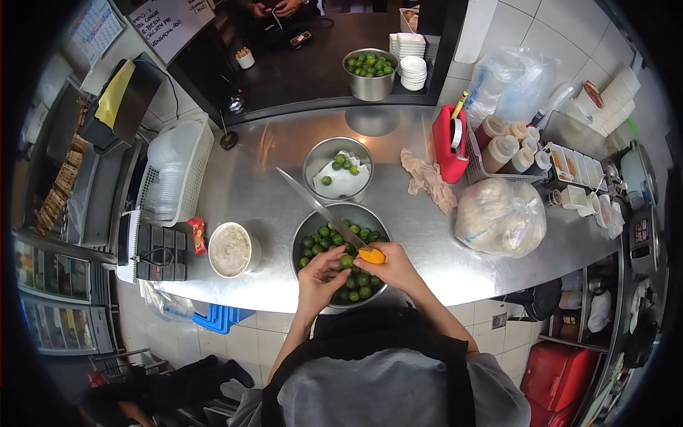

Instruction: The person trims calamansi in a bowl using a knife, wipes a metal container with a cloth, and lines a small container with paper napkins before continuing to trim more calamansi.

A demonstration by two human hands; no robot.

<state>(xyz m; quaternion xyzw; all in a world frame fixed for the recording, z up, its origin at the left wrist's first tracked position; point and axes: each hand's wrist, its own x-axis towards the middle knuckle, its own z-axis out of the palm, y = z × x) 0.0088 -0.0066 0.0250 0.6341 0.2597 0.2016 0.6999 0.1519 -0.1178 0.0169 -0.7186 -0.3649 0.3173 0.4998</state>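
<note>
In my right hand (395, 267) is a knife (321, 210) with a yellow-orange handle. Its long blade points up and to the left, over the rim of the smaller bowl. My left hand (319, 281) pinches a small green lime (346, 262) right by the base of the blade. Both hands are above a large metal bowl (294, 245) filled with small green limes (364, 292). Just beyond it stands the smaller metal bowl (306, 171), lined with white paper (346, 186) and holding several limes.
A white tub (230, 250) stands left, beside a basket of plastic lids (203, 160). On the right are a crumpled cloth (427, 179), a red holder (448, 149), a filled plastic bag (501, 217) and sauce bottles (500, 152). A pot of limes (371, 84) sits on the far ledge.
</note>
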